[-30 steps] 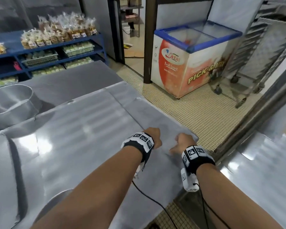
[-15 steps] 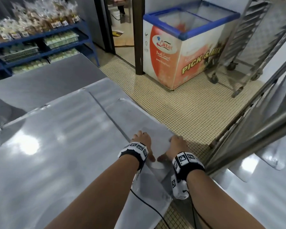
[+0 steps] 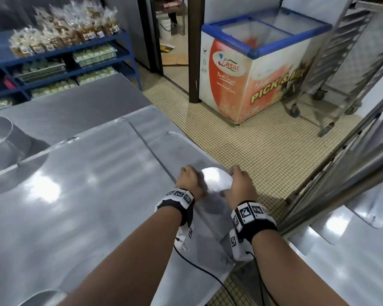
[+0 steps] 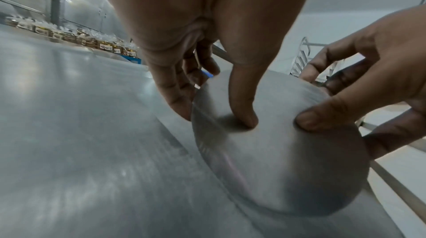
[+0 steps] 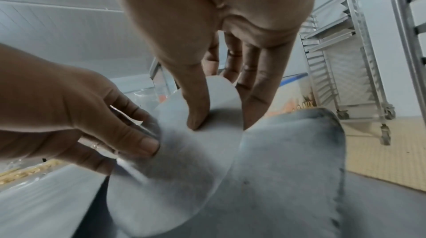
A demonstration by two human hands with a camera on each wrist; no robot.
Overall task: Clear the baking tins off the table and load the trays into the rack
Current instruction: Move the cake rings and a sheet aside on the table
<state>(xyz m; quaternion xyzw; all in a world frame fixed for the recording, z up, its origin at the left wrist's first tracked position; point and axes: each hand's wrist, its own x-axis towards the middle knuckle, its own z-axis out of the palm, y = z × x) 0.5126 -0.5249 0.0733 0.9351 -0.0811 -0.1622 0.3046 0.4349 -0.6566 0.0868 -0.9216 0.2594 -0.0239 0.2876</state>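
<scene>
A round, flat metal tin base [image 3: 215, 180] is held tilted just above a long baking tray [image 3: 177, 149] at the table's right edge. My left hand [image 3: 189, 176] pinches its left rim, thumb on top and fingers [image 4: 178, 99] beneath. My right hand [image 3: 238, 181] pinches the right rim the same way. The left wrist view shows the tin base [image 4: 276, 160] with both thumbs pressed on it. In the right wrist view the tin base [image 5: 184, 169] hangs over the tray [image 5: 288, 178], gripped by my right hand [image 5: 221, 123].
A tall round tin ring [image 3: 2, 142] stands at the table's left. A rack frame [image 3: 352, 164] rises close on the right, with a tray [image 3: 352, 250] below it. A second wheeled rack [image 3: 341, 62] and a chest freezer [image 3: 263, 69] stand across the tiled floor.
Both hands lay low on the tray's near end a second ago. They now hold the round tin base raised and tilted off the tray.
</scene>
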